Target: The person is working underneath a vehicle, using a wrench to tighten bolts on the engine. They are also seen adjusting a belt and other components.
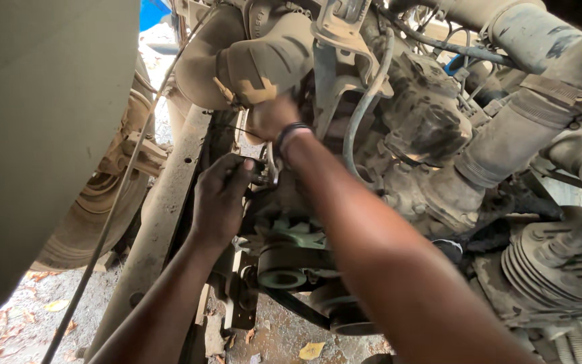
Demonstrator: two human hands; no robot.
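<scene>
We note left hand [220, 195] closed, pinching small dark metal fitting [262, 172] at fingertips. Right hand [272, 116] just above fitting, reaching deeper into engine [426, 114]; its grip we cannot tell. Fitting's axis unclear. Left hand nearer. Pulley [282, 266] below both hands.

Engine bay crowded. Left hand [220, 199] squeezed between frame rail [170, 202] and pulley [282, 266]. Right hand [271, 116] wedged under dusty manifold [264, 57], grey hose [365, 101] just beside wrist. Large pipe [520, 128] blocks right side. Open gap below, down to ground [284, 337].
</scene>
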